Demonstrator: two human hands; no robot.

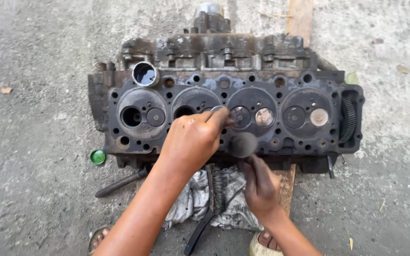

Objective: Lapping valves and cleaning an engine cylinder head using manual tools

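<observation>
**Our hands on the old engine head**

Closest to us, below our hands, we see our two sandalled feet on the grey concrete floor. Between our arms lies a dirty grey rag, with a dark wire brush resting across it. Left of our left arm, a dark metal bar pokes out from under the engine part, and a small green cap lies near it on the floor.

Our right hand is closed around the handle of a small round-headed tool, blurred, so we cannot tell what kind it is. Its head sits just beside our left fingers, against the face of the big cylinder head.

Our left hand rests on that metal face. Its fingers pinch a small shiny round piece, which looks like a valve, at the second round hollow from the left.

We think the work is part done. The two hollows to the right of our hands each have two valves in place. The hollow to the left of our hands shows an open hole, and so does the one under our fingers.

Beyond our hands, a small metal cup sits at the far edge of the head. A wooden plank runs away under it.
</observation>
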